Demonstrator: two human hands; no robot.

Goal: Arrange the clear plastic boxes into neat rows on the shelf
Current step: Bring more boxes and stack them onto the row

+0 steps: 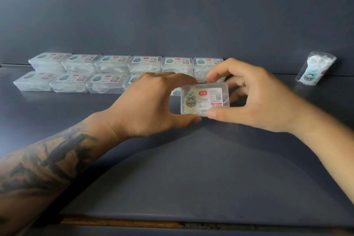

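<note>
Two hands grip a clear plastic box (205, 99) above a dark grey shelf (172, 178), in front of two rows of matching boxes.

The left hand (151, 103), on a tattooed forearm, pinches the box's left end between thumb and fingers; the right hand (252, 99), a ring on one finger, pinches its right end the same way. The held box is flat, rectangular and see-through, with a white label carrying a red logo, a cartoon figure on green, a QR code and a pink barcode strip. The back row (115, 63) stands along the wall; the front row (69, 82) lies just before it. A clear cup (314, 69) sits well apart, to the right.
</note>
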